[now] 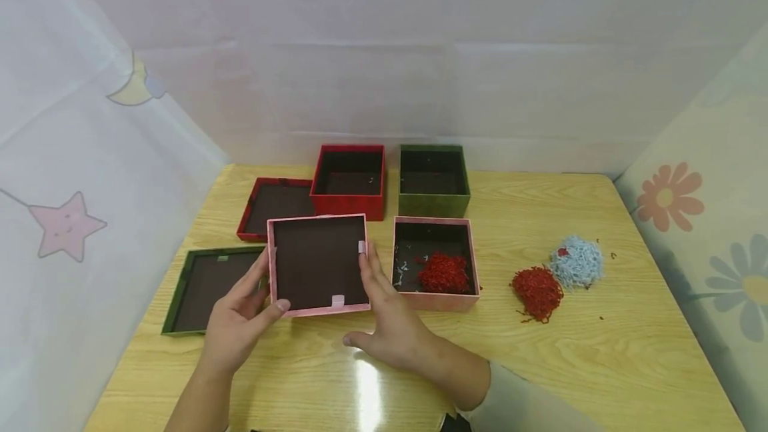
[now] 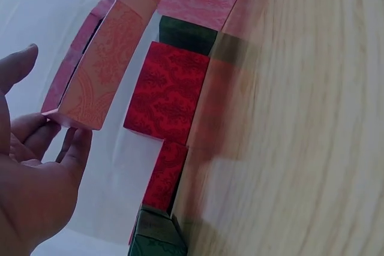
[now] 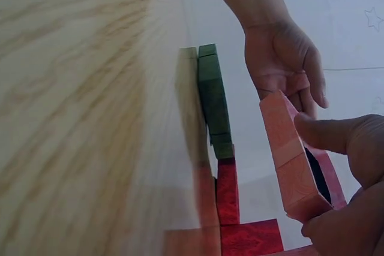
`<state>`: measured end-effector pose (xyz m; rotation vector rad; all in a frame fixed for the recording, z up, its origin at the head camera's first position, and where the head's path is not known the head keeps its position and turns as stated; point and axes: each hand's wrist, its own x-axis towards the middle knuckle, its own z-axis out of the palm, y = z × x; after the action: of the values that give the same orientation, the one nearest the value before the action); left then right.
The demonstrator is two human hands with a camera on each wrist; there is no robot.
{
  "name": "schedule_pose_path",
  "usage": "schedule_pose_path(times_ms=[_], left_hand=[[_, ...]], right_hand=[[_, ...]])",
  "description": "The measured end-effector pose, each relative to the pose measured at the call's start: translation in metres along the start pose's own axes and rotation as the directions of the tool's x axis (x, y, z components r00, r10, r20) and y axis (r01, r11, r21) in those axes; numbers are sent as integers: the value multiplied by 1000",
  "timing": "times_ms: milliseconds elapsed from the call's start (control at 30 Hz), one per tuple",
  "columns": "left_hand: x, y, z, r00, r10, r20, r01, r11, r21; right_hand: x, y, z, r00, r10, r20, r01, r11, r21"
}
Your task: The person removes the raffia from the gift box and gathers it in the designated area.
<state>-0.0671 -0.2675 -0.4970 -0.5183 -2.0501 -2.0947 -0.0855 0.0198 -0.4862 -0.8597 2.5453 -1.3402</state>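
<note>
A pink box lid [image 1: 321, 262], dark inside with small pale tabs, is raised and tilted above the table in the head view. My left hand [image 1: 237, 325] holds its left side, the fingers at the edge and behind, the thumb by the near left corner. Against the lid's right side rest the extended fingers of my right hand [image 1: 393, 322], its thumb spread away below. The left wrist view shows the patterned side of the lid [image 2: 102, 64] above the fingertips. Just right of the lid stands an open pink box [image 1: 441, 302] with red shredded paper [image 1: 444, 273] inside.
Behind are an open red box [image 1: 348, 207] and an open green box [image 1: 435, 205]. At the left lie a red lid [image 1: 264, 209] and a green lid [image 1: 201, 289]. Red shredded paper [image 1: 538, 293] and light blue shredded paper [image 1: 578, 263] sit on the table's right.
</note>
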Motion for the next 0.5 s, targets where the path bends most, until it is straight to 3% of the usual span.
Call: schedule_pose_path(times_ms=[100, 200, 267, 367, 500], left_hand=[[-3, 0, -1, 990, -141, -19, 142, 987, 77], [-5, 1, -1, 962, -271, -35, 273, 951, 144], [-6, 1, 0, 944, -326, -53, 330, 927, 178], [-8, -3, 1, 933, -352, -68, 358, 909, 212], [-10, -12, 3, 940, -331, -78, 340, 906, 253]], right_hand=[[1, 2, 3, 1000, 10, 1, -10, 999, -40], [2, 4, 5, 1000, 3, -4, -3, 998, -67], [2, 5, 6, 1000, -8, -3, 8, 996, -84], [3, 6, 9, 1000, -22, 1, 22, 991, -129], [3, 10, 15, 1000, -10, 18, 13, 981, -191]])
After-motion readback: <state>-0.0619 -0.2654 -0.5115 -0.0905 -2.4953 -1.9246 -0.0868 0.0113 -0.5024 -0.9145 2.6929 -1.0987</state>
